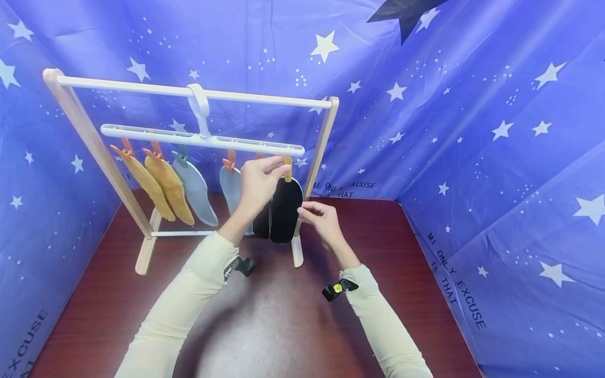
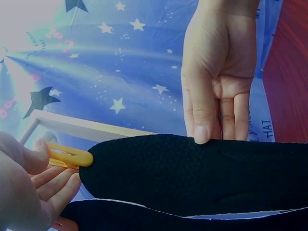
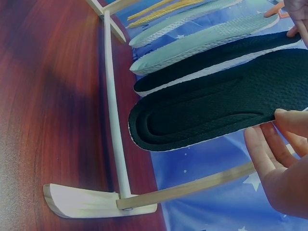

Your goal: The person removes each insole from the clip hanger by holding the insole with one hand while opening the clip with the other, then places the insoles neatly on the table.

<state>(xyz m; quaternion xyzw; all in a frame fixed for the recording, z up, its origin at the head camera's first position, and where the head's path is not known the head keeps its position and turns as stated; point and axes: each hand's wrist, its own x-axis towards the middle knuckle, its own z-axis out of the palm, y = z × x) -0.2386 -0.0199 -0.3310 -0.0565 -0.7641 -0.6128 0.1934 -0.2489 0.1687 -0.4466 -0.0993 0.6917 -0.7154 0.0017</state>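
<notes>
With thumb and fingers, my left hand (image 1: 261,182) pinches a yellow clothespin (image 1: 288,169) at the right end of a white clip hanger (image 1: 203,139). The clothespin sits on the upper end of a black insole (image 1: 286,212). My right hand (image 1: 323,223) pinches that insole's right edge between thumb and fingers. Just left of it hangs a second black insole (image 3: 202,65), its clip partly hidden behind my left hand in the head view. Farther left, two light blue insoles (image 1: 195,191) and two yellow insoles (image 1: 166,191) hang from orange and green clothespins.
The hanger hooks over the top bar (image 1: 264,96) of a wooden rack (image 1: 85,126), whose feet stand on a dark red table (image 1: 368,236). A lower white bar (image 3: 114,115) joins the rack's sides. Blue star-printed cloth (image 1: 449,173) surrounds the table's back and sides.
</notes>
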